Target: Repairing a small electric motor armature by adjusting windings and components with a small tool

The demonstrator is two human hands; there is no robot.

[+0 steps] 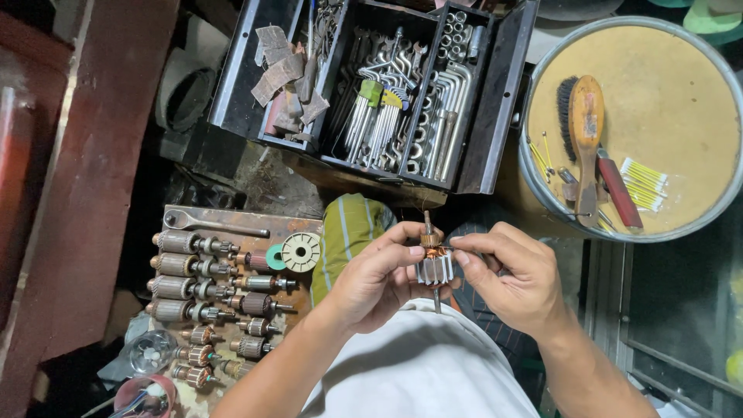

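Holding a small motor rotor [433, 265] upright between both hands, just above my lap in the middle of the scene, I pinch its side with my left hand [377, 279], and the fingertips of my right hand [517, 280] press together on a thin copper wire [443, 248] at its top. I think the wire could snap or slip loose if I pull too hard, because it looks very thin. The rotor could also drop down by the tray [290, 223] of other rotors [190, 267] on the left, or under the far toolbox [495, 101], if my left pinch gets loose.
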